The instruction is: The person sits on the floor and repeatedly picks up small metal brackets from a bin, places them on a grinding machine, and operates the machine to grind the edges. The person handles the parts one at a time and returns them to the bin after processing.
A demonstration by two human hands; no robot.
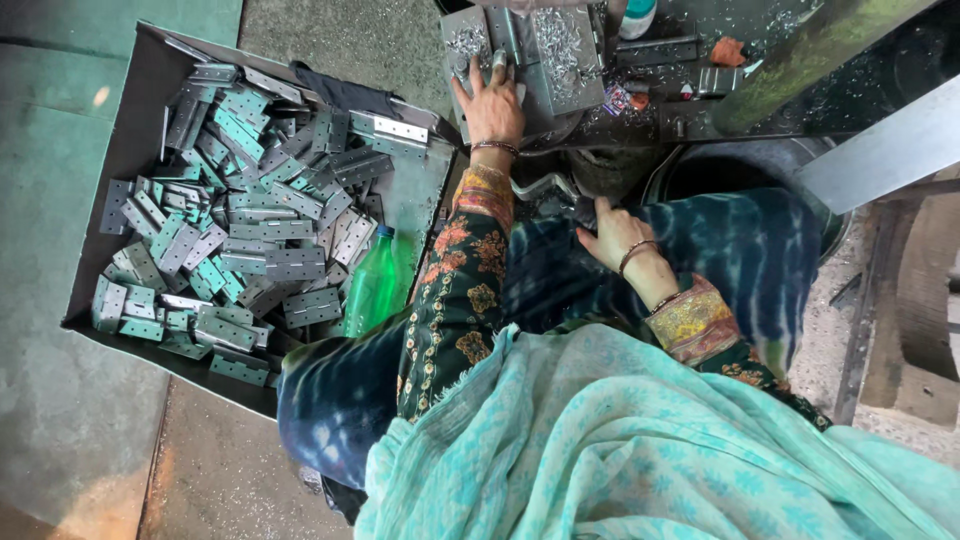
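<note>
I see my left hand (490, 100) reaching far, its fingers pressing flat on a metal hinge (500, 45) on the machine bed (570, 50). My right hand (615, 235) rests on my lap; whether it grips something I cannot tell. At left, a tray (150, 80) holds many hinges (250, 200) and a green bottle (370, 285).

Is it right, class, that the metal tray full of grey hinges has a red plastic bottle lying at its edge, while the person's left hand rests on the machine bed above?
Not quite. In the head view the bottle lying at the edge of the metal tray of hinges is green, not red. The rest stands: the left hand rests on the machine bed above.
</note>
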